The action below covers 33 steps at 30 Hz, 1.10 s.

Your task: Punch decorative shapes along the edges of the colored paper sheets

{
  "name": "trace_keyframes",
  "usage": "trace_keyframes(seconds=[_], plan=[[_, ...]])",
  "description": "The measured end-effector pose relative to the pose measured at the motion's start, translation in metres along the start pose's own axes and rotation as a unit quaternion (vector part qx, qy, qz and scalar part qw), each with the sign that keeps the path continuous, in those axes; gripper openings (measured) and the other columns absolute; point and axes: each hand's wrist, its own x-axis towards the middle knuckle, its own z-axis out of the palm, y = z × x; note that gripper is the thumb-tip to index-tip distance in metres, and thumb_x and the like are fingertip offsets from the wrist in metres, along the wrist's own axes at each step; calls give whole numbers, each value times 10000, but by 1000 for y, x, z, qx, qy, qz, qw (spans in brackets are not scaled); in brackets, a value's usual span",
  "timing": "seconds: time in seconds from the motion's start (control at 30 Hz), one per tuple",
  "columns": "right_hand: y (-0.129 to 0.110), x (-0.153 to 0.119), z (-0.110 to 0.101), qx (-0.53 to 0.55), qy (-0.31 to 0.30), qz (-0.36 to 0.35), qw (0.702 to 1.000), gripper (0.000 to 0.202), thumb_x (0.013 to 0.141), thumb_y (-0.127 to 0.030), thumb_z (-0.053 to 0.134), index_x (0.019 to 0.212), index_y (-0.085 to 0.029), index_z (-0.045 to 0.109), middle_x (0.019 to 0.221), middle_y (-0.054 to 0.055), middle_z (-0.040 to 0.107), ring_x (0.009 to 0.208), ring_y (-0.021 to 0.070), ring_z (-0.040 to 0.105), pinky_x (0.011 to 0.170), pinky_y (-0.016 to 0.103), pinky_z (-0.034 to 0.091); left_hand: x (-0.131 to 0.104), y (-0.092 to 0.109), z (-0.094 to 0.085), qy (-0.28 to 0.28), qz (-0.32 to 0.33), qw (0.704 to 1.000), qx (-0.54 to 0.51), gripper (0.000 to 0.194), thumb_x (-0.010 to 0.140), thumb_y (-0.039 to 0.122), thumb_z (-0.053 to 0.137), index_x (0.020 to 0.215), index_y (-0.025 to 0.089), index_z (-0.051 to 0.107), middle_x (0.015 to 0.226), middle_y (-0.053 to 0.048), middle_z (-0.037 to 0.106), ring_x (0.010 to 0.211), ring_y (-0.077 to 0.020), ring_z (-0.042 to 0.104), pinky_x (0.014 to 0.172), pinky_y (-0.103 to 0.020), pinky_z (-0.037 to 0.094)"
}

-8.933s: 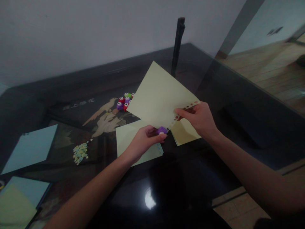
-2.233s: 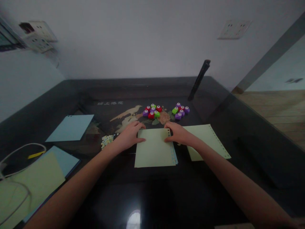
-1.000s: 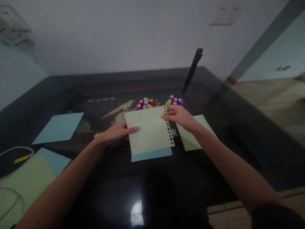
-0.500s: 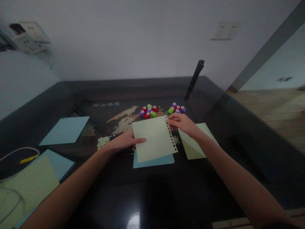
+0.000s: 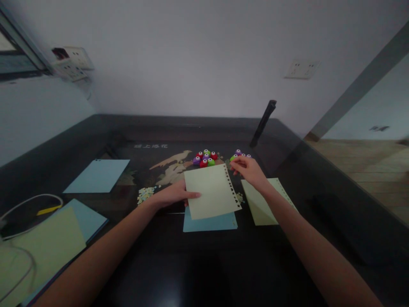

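My left hand grips a pale yellow sheet of paper by its left edge, thumb on top. Shaped holes run down the sheet's right edge. Beneath it a blue sheet lies partly covered on the black table. Just off the sheet's upper right corner, my right hand has thumb and fingers pinched together; whatever they hold is too small to make out. Behind the hands stand two groups of small red, green and purple craft punches with round white, dark-dotted tops; my right hand partly hides the right-hand group.
Another hole-edged yellow sheet lies under my right forearm. Small paper cut-outs are heaped beside my left wrist. At the left are a blue sheet, stacked yellow and blue paper and a pale cable. A black upright post stands behind.
My right hand has moved off the sheet's punched edge, slightly outward to the right. My left hand still holds the sheet. The camera view has tilted upward a little.
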Motion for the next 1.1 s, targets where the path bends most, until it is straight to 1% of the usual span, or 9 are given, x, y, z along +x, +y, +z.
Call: trace_keyframes(seconds=[0.13,0.23,0.3,0.43,0.6,0.7,0.8,0.93,1.1], plan=[[-8,18,10,-59,12,-19,998,128,797,-265,533,810,-156,599,754,52,663,600,143,606,596,280,456,-3,7,2,2,1,1000,12,511,734,330,697,1180,157,516,932,-90,647,685,-166,592,511,-245,432],[-10,37,21,-104,22,-31,994,106,789,-245,566,789,-161,630,785,57,675,691,159,611,672,290,450,-4,9,4,1,3,1000,10,530,731,339,702,1192,160,511,896,-80,651,681,-165,597,510,-247,438],[-10,48,29,-133,23,-33,990,100,791,-233,578,790,-159,645,811,63,683,735,165,609,698,288,445,-4,9,4,-1,3,1000,10,529,727,339,706,1184,153,516,877,-77,653,676,-163,598,507,-246,442],[-11,65,40,-186,11,-24,982,100,774,-246,625,817,-166,667,818,59,691,755,165,607,705,275,436,-2,5,2,-2,10,1000,16,489,724,338,707,1145,150,541,895,-74,658,685,-160,602,508,-245,454],[-12,78,47,-256,15,13,966,155,793,-291,617,889,-181,669,901,80,686,838,189,609,748,290,428,0,3,1,-8,14,1000,26,443,716,363,703,1086,152,581,962,-90,666,734,-184,622,526,-263,468],[-9,86,52,-289,23,43,956,204,801,-287,608,965,-175,652,988,106,676,898,206,615,778,302,429,-1,3,1,-7,16,1000,18,486,708,362,708,1127,160,566,998,-97,664,759,-196,630,533,-270,468],[-4,93,57,-311,20,64,948,231,795,-279,615,990,-162,652,1045,140,666,962,232,617,805,316,430,-1,4,2,-7,19,1000,15,503,706,370,707,1143,170,559,992,-90,669,763,-206,634,538,-280,468],[3,98,61,-326,3,83,942,208,783,-298,626,917,-151,688,992,161,687,952,257,637,793,323,443,0,3,2,-3,13,1000,19,454,709,365,706,1097,168,577,979,-87,674,757,-205,632,537,-279,461],[8,98,62,-325,-11,86,942,208,749,-297,673,897,-155,704,951,153,702,935,258,648,785,316,453,1,2,2,-2,18,1000,17,498,707,356,707,1144,175,552,994,-89,668,761,-209,631,548,-291,463]])
